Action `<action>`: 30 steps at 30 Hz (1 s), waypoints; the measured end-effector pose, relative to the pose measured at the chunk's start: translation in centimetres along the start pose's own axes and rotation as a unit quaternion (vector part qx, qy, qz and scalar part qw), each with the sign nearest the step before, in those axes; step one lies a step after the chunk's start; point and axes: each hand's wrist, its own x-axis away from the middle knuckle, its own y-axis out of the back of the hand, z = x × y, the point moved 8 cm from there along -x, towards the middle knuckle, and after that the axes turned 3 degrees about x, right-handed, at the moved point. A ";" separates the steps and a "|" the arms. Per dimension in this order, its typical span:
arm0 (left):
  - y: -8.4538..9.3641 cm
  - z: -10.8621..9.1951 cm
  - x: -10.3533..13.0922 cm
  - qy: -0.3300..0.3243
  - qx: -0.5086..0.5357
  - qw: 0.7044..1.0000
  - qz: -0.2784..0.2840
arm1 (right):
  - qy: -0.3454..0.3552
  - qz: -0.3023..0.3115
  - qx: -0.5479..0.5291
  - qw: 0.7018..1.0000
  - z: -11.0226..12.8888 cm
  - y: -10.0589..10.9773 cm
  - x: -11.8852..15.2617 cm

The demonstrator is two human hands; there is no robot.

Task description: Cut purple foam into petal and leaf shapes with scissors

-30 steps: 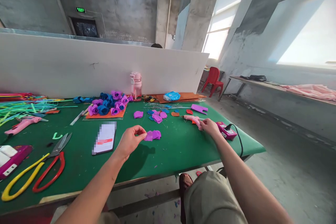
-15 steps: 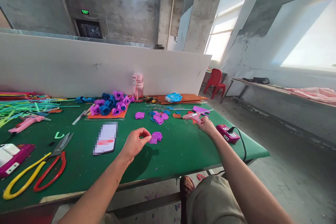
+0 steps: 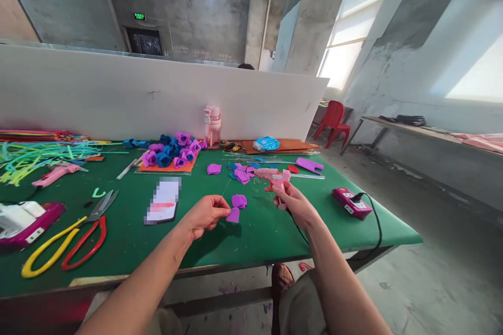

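My left hand (image 3: 210,213) pinches a small purple petal piece (image 3: 233,215) by its edge, above the green table. Just behind that piece lie other purple petals (image 3: 239,201). My right hand (image 3: 293,201) is wrapped round the handle of a pink glue gun (image 3: 275,177), whose nozzle points left and whose clear glue stick sticks out to the right. Purple and blue petals (image 3: 242,174) lie in a loose pile near the nozzle. A bunch of purple and blue paper flowers (image 3: 173,151) rests on an orange sheet farther back.
Scissors (image 3: 84,225), a phone (image 3: 163,201), a second glue gun (image 3: 58,174) and a power strip (image 3: 29,227) are on the left. At the right is another power strip (image 3: 351,203) with a black cable. A pink bottle (image 3: 212,126) stands by the white partition (image 3: 157,94).
My right hand has lifted the glue gun off the table and brought it left and nearer. The purple piece at my left hand is now apart from the petals behind it.
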 end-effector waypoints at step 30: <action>2.1 -0.5 -1.7 -0.076 -0.376 0.914 -0.132 | 0.010 0.146 0.189 0.971 0.7 -3.1 3.2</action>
